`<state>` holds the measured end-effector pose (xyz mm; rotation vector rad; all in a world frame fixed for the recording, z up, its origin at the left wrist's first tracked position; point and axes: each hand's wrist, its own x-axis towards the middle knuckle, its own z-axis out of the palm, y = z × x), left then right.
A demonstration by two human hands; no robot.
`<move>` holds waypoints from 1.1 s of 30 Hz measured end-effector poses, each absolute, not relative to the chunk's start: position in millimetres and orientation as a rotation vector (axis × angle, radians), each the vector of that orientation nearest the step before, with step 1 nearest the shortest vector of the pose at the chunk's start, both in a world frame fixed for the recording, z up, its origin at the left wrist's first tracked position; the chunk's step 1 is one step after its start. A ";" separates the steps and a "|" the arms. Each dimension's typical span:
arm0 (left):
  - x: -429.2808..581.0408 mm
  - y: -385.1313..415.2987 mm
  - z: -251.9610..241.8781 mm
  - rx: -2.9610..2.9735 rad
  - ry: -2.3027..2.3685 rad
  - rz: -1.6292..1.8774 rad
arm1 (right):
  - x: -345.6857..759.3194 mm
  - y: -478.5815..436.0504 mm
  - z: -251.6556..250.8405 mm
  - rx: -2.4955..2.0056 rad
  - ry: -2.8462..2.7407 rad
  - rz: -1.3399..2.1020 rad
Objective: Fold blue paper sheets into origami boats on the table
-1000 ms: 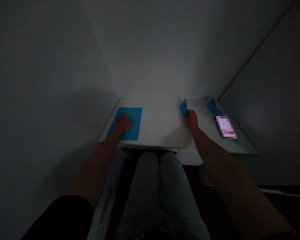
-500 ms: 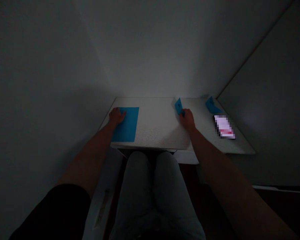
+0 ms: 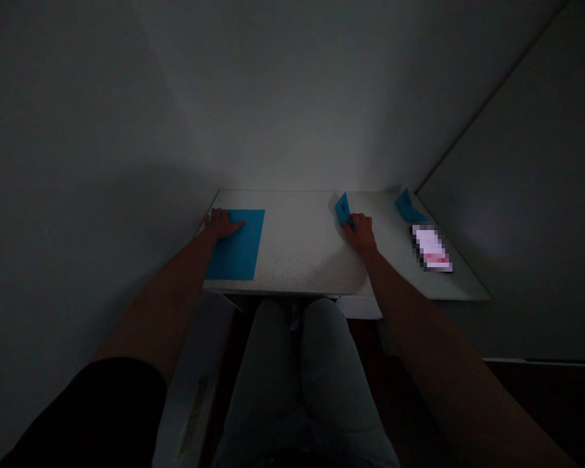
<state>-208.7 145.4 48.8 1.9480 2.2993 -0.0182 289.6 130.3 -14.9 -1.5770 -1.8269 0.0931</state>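
Note:
My left hand [image 3: 220,225] lies flat on the upper left part of a blue sheet of paper [image 3: 241,253], fingers spread and thumb stretched out to the right. The sheet rests at the table's left end. Farther right, my right hand [image 3: 361,233] has its fingers closed on the near end of a folded blue paper boat [image 3: 342,209]. The boat's pointed end stands up beyond the fingertips. A second blue paper boat [image 3: 407,209] sits apart from both hands, near the back right corner.
A phone [image 3: 431,249] with a lit, blurred screen lies on the white table [image 3: 292,260] at the right. Walls [image 3: 292,117] stand behind the table and at both sides. My legs [image 3: 277,364] are below the front edge.
The whole view has shifted slightly. My left thumb reaches a little farther across the sheet, and my right fingers have changed their hold on the boat slightly.

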 end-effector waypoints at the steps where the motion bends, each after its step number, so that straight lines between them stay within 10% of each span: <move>1: -200.4 144.5 48.9 1.969 2.311 0.034 | 289.1 128.9 -13.7 -1.574 -1.845 0.092; 16: 16.7 121.1 25.6 2.250 1.438 0.763 | 280.6 113.6 -0.3 -1.515 -2.024 0.064; 33: 34.9 99.4 21.9 1.703 1.568 1.121 | 252.3 94.9 28.0 -1.150 -2.469 0.031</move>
